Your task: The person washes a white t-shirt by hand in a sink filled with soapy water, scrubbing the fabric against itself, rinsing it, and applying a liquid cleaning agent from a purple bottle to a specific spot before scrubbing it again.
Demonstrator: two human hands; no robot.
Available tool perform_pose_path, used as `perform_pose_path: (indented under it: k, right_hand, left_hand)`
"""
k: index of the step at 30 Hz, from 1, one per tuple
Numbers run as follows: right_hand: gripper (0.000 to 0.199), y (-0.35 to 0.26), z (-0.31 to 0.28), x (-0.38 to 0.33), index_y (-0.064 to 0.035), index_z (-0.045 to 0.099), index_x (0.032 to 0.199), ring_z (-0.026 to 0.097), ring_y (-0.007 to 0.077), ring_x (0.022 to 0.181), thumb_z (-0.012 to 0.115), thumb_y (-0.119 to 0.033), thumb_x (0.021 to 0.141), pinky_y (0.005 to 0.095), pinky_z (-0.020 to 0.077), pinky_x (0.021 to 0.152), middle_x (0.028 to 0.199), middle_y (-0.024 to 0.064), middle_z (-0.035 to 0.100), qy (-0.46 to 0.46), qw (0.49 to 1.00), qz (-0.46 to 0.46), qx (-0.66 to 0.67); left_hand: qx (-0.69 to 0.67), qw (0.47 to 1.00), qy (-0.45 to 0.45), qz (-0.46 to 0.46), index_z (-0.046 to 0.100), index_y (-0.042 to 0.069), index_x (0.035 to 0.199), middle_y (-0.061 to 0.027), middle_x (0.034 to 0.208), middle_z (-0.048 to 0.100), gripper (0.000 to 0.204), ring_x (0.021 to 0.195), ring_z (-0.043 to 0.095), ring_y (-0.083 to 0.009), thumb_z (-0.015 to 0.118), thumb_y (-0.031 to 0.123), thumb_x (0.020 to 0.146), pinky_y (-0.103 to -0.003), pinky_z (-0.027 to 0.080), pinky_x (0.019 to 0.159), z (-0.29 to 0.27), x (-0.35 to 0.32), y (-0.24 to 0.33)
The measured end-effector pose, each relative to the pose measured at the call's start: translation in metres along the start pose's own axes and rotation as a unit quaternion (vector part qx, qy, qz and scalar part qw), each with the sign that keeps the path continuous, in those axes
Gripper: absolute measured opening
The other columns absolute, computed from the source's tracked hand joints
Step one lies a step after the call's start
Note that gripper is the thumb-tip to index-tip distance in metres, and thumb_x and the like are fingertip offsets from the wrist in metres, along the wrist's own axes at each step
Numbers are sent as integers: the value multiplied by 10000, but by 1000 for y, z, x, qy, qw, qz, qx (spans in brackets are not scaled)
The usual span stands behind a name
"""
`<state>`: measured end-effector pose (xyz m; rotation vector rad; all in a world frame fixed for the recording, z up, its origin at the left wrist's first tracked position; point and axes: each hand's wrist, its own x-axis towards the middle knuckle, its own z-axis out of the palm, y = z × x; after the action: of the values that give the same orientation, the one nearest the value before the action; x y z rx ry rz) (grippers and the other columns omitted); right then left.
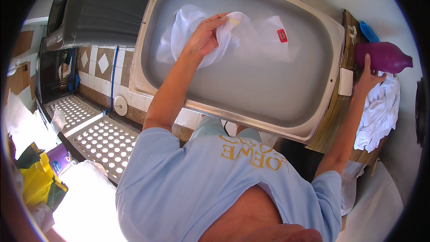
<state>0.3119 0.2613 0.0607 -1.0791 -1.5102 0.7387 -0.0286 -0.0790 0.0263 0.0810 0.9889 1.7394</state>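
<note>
Head view: a thin, white, wet cloth garment is spread partly under the surface of cloudy grey water, inside a wide, rectangular stainless-steel basin. Its edge is pinched in the grip of the left hand and lifted clear of the water, apparently so that a small yellowish patch is kept in sight. Further right, a small red rectangular label is shown on white cloth; whether it belongs to the same piece cannot be told.

A rounded, purple plastic bottle is touched by the right hand, one finger being laid along its side; whether the grip is fully closed around it cannot be told, nor whether the bottle is stood or laid down. It is placed beside the basin, presumably so that it can be reached without the cloth being released.

On the brown wooden desk, a white rectangular block is set close to the basin's rim. A crumpled heap of white fabric is piled next to the bottle, seemingly to be kept out of the water.
</note>
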Motion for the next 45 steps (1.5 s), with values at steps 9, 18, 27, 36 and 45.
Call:
perform_pose_path:
  k: [9,18,27,36,45]
  right_hand:
    - [627,-42,-11,-118,36,451,1245,446,358,1157,712,-282,772,435,386,948,1244,237,458,-83,910,-202,-353]
    - [658,-61,124,-218,-60,359,1373,311,308,1323,625,-329,835,401,260,1090,1404,179,355,-393,904,-61,-160]
    - [522,-142,225,-256,-55,475,1282,485,305,1154,624,-266,828,385,393,961,1270,194,490,-492,861,96,88]
    - [173,-109,81,-176,-50,656,948,620,233,860,614,-161,822,332,514,715,920,115,625,-333,908,-163,-195]
    - [331,13,-186,44,-114,616,1079,485,355,1082,655,-216,765,464,385,912,1045,177,581,137,863,-150,-462]
  left_hand:
    - [13,999,48,14,598,-29,1071,-107,986,652,210,885,634,-180,564,74,891,-305,523,813,-8,-1,10]
    - [55,993,-67,80,565,-52,1129,-134,1072,624,268,1001,601,-198,557,80,895,-328,464,925,-7,-43,119]
    - [69,976,-83,189,500,-26,1211,-133,1165,576,323,1091,558,-221,509,147,939,-384,455,958,11,-93,191]
    - [38,988,5,150,509,-24,1207,-126,1153,589,323,1087,564,-217,524,137,927,-362,466,946,-79,-62,132]
    - [42,971,146,182,496,-43,1240,-156,1214,563,394,1123,545,-257,531,194,927,-382,434,981,-132,-76,107]
